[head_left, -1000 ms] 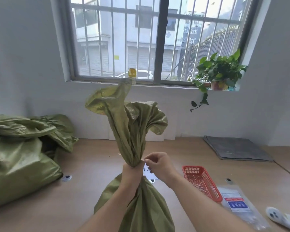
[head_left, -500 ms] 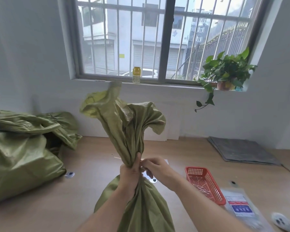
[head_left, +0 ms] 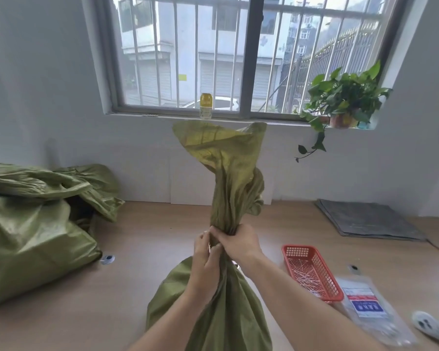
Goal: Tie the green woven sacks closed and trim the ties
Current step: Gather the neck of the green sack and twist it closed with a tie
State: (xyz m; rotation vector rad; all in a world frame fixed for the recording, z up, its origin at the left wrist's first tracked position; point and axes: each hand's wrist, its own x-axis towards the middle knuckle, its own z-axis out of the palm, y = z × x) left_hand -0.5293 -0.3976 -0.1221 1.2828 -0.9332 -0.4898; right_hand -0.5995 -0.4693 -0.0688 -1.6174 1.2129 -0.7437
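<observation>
**Both hands close on the sack's neck**

Since a moment ago the right hand (head_left: 235, 240) has left its pinch beside the neck and wrapped round the gathered neck of the sack (head_left: 228, 188). The loose top, which leaned left, now stands up and tips slightly right. The left hand (head_left: 204, 264) grips the same neck just below, thumb upward, and the two hands touch. Both are clamped on the cloth. I cannot make out a tie between them.

Under the hands the sack's full body sits on the wooden top (head_left: 142, 287), straight in front of the person. Its flared mouth rises as high as the window sill.

To the right, near the right forearm, lies a red basket (head_left: 293, 252) with thin white ties (head_left: 307, 273) in it. Just beyond the basket is a clear packet (head_left: 365, 305), and a white tool (head_left: 433, 325) shows at the frame's edge. A grey mat (head_left: 368, 219) lies further back by the wall.

Well to the left is a heap of sacks (head_left: 36, 224), slumped and open. On the sill stand a yellow-capped bottle (head_left: 205, 106) and a plant (head_left: 345, 102).
</observation>
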